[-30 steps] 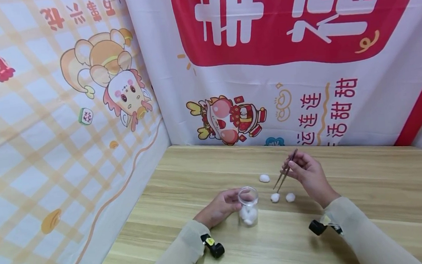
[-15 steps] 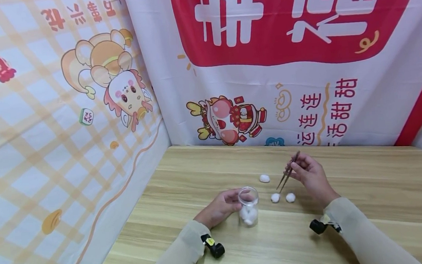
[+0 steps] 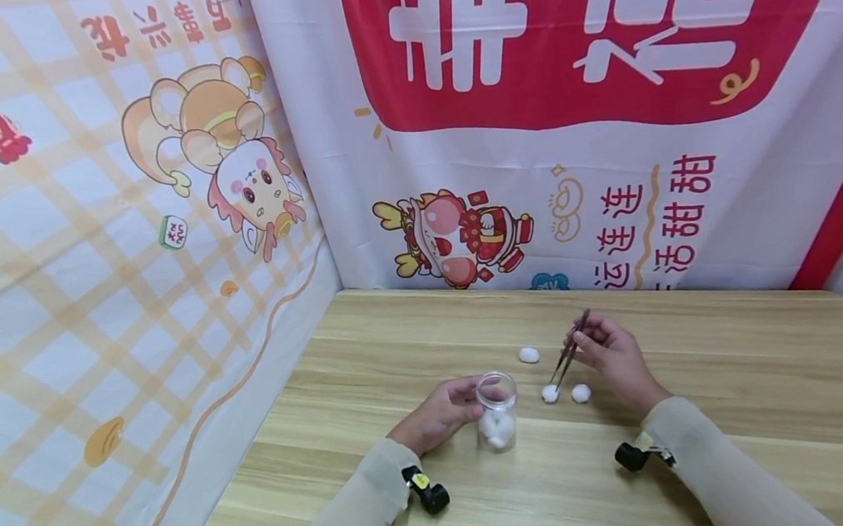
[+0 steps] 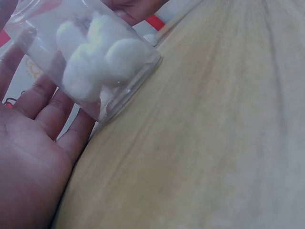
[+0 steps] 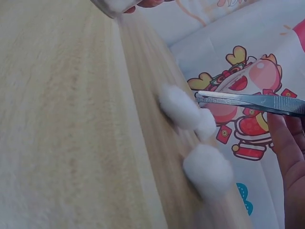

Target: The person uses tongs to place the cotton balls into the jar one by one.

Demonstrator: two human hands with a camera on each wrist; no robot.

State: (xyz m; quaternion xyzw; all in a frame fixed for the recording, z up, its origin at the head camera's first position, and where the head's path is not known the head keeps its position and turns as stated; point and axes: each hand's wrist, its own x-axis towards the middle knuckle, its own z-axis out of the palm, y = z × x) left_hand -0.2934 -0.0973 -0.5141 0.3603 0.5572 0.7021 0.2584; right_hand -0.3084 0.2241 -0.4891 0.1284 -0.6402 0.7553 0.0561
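Note:
My left hand (image 3: 438,416) holds a clear, open-mouthed jar (image 3: 496,403) upright on the table, fingers round its far side. Several white cotton balls (image 4: 102,57) lie in the jar's lower part. My right hand (image 3: 614,359) pinches a pair of metal tweezers (image 3: 571,352), which slant down to the left. Their tips are at the middle cotton ball (image 3: 550,395) on the table; whether they grip it I cannot tell. A second cotton ball (image 3: 581,393) lies just right of it, and a third cotton ball (image 3: 528,355) sits farther back.
The wood-grain table (image 3: 397,332) ends at a printed red and white cloth (image 3: 339,178) behind. A checked cloth (image 3: 92,283) hangs along the left side. A black wrist camera (image 3: 428,494) sits on the left sleeve, another wrist camera (image 3: 632,455) on the right.
The tweezers lifted a little to the right, then came back down and left, so their tips now meet the middle cotton ball. My left hand and the jar have stayed put.

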